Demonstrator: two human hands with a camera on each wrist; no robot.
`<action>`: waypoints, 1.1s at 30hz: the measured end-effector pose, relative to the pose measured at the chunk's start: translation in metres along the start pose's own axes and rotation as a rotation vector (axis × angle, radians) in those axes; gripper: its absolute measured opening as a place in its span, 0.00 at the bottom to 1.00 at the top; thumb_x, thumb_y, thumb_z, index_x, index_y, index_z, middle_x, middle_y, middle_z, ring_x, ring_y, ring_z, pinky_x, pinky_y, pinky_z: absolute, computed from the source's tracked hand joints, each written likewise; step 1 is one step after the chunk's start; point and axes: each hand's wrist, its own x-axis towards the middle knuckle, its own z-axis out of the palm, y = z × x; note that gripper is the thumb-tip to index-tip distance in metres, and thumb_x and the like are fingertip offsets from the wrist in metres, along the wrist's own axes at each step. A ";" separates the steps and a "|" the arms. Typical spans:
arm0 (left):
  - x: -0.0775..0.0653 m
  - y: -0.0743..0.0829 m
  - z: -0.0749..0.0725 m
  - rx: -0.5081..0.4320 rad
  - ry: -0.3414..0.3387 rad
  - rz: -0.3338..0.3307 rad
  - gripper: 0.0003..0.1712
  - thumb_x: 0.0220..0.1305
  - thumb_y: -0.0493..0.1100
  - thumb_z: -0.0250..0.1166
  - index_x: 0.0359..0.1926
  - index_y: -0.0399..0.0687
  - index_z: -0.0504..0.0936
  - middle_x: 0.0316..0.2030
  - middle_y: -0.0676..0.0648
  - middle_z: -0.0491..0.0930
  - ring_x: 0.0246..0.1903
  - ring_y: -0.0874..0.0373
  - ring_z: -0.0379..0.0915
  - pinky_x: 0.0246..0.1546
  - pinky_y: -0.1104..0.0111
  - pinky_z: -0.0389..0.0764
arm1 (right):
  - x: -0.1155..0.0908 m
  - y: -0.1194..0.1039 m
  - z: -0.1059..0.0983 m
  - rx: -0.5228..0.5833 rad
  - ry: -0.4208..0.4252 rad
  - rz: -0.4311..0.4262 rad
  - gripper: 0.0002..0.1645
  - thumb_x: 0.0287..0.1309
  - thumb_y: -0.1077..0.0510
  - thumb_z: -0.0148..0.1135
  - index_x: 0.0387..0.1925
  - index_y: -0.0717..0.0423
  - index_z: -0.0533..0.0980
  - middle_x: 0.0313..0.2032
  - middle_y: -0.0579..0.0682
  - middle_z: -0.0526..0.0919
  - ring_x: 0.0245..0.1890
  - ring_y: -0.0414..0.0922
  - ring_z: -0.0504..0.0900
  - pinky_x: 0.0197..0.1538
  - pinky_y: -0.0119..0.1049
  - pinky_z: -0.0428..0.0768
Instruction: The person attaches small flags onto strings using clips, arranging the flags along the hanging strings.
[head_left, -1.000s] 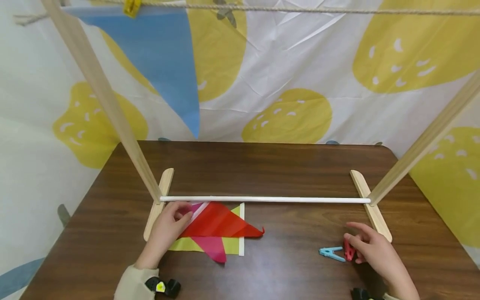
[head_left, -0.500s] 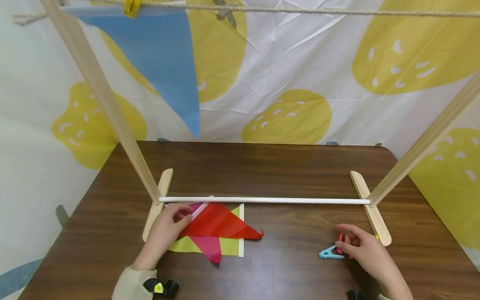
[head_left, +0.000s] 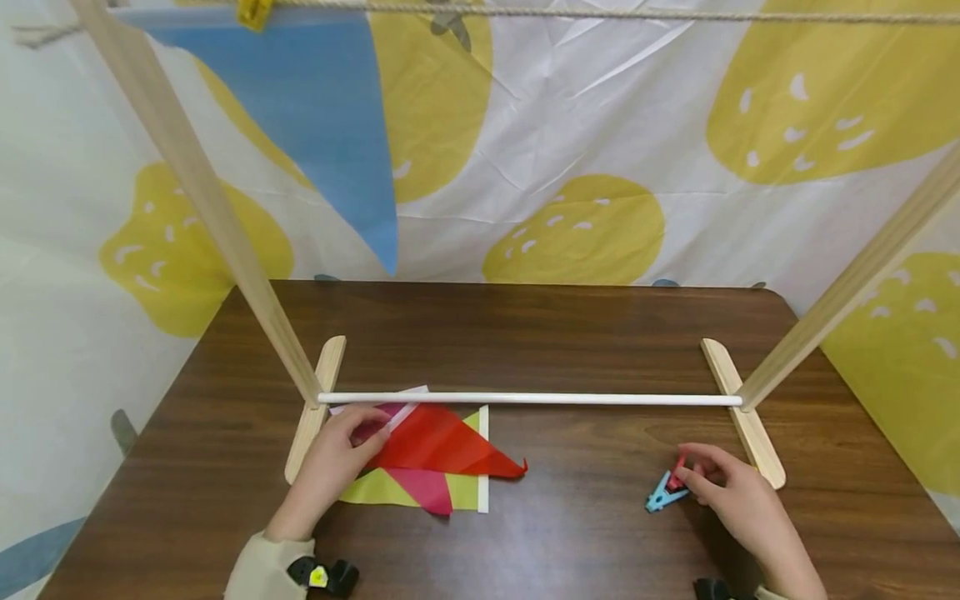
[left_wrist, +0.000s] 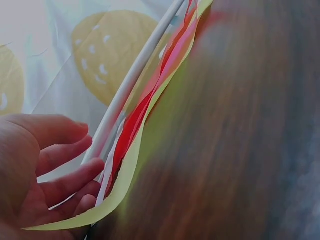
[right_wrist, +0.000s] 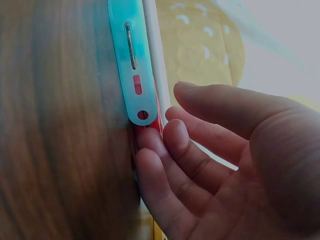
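Note:
My left hand (head_left: 341, 450) lies over the left end of a small pile of pennants, fingertips at the white edge of the red pennant (head_left: 435, 442). Under it are a magenta pennant (head_left: 427, 490) and a yellow-green pennant (head_left: 463, 493). The left wrist view shows the thumb apart from loosely bent fingers beside the cloth. At the right, my right hand (head_left: 738, 496) reaches a red clothespin (head_left: 677, 473), its fingertips against it. A light blue clothespin (head_left: 663, 493) lies right beside the red one and covers much of it in the right wrist view. The right thumb stands off from the fingers.
A wooden stand with a left post (head_left: 202, 200), a right post (head_left: 847, 275) and a white crossbar (head_left: 525, 399) spans the table. Above runs a rope (head_left: 600, 12), where a yellow clothespin (head_left: 254, 12) and a blue pennant (head_left: 315, 108) hang. Another yellow piece (head_left: 756, 472) shows by the right foot.
My right hand has shifted slightly left, and the red clothespin has moved left with it. The light blue clothespin has turned steeper. My left hand stays nearly still while the magenta tip shifts a little.

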 end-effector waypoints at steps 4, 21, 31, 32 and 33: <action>-0.001 -0.001 0.000 0.011 -0.013 0.026 0.15 0.53 0.46 0.65 0.43 0.53 0.78 0.43 0.53 0.75 0.42 0.58 0.68 0.42 0.60 0.73 | -0.001 0.000 0.000 -0.003 0.008 -0.002 0.19 0.53 0.52 0.60 0.45 0.56 0.75 0.22 0.45 0.72 0.18 0.34 0.71 0.22 0.30 0.68; -0.006 0.004 0.004 0.159 -0.007 -0.077 0.21 0.50 0.46 0.65 0.47 0.49 0.77 0.43 0.45 0.70 0.44 0.51 0.61 0.41 0.58 0.70 | -0.002 -0.001 -0.002 0.030 0.009 0.038 0.21 0.57 0.49 0.56 0.47 0.58 0.74 0.23 0.47 0.76 0.20 0.36 0.74 0.25 0.30 0.70; -0.007 0.009 0.005 0.229 -0.022 -0.085 0.23 0.47 0.48 0.67 0.47 0.46 0.78 0.41 0.44 0.68 0.42 0.50 0.61 0.37 0.60 0.69 | -0.002 -0.001 -0.003 0.054 -0.069 0.127 0.25 0.58 0.43 0.53 0.50 0.57 0.71 0.16 0.47 0.70 0.12 0.39 0.67 0.16 0.33 0.66; -0.007 0.009 0.005 0.232 -0.022 -0.081 0.23 0.47 0.47 0.67 0.46 0.46 0.78 0.41 0.44 0.68 0.41 0.51 0.61 0.37 0.60 0.69 | -0.002 -0.001 -0.003 0.060 -0.072 0.130 0.25 0.58 0.44 0.53 0.50 0.57 0.71 0.16 0.47 0.70 0.12 0.40 0.67 0.16 0.33 0.66; -0.007 0.009 0.005 0.234 -0.022 -0.079 0.22 0.46 0.47 0.67 0.45 0.46 0.79 0.41 0.44 0.68 0.41 0.51 0.61 0.36 0.61 0.69 | -0.002 -0.001 -0.003 0.064 -0.076 0.130 0.25 0.58 0.44 0.53 0.50 0.57 0.70 0.16 0.48 0.70 0.12 0.40 0.68 0.16 0.33 0.67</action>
